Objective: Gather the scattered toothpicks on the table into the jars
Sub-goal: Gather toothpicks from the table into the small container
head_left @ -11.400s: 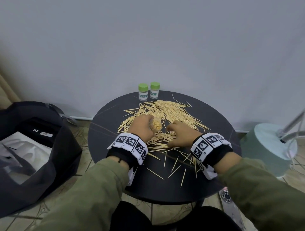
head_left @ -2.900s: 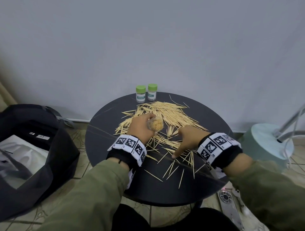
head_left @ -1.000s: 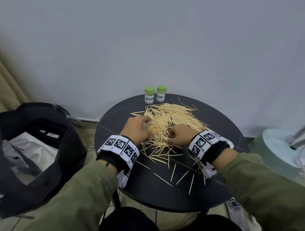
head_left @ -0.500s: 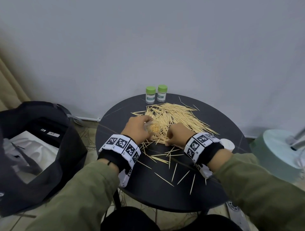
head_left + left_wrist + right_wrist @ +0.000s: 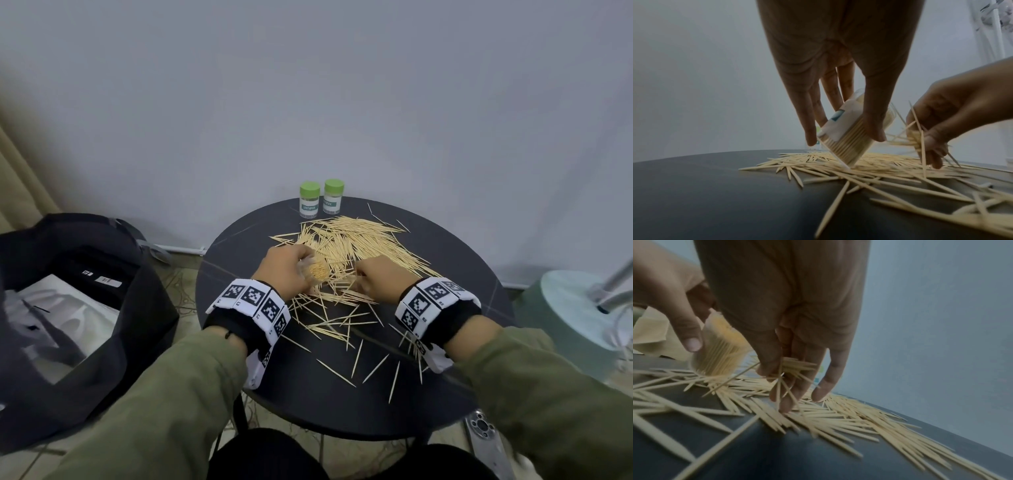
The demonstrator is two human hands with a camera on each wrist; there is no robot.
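jar labels (image 5: 309, 207) unreadable | right fingers (image 5: 363, 274) hidden, head view

Two capped jars (image 5: 321, 203) are standing side by side at the table's (image 5: 260, 387) far edge. Toothpicks (image 5: 363, 240) are lying scattered before them. A bag (image 5: 89, 308) is sitting left of the table.

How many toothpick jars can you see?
3. Two green-lidded jars stand side by side at the table's far edge; one open jar is tilted in the left hand.
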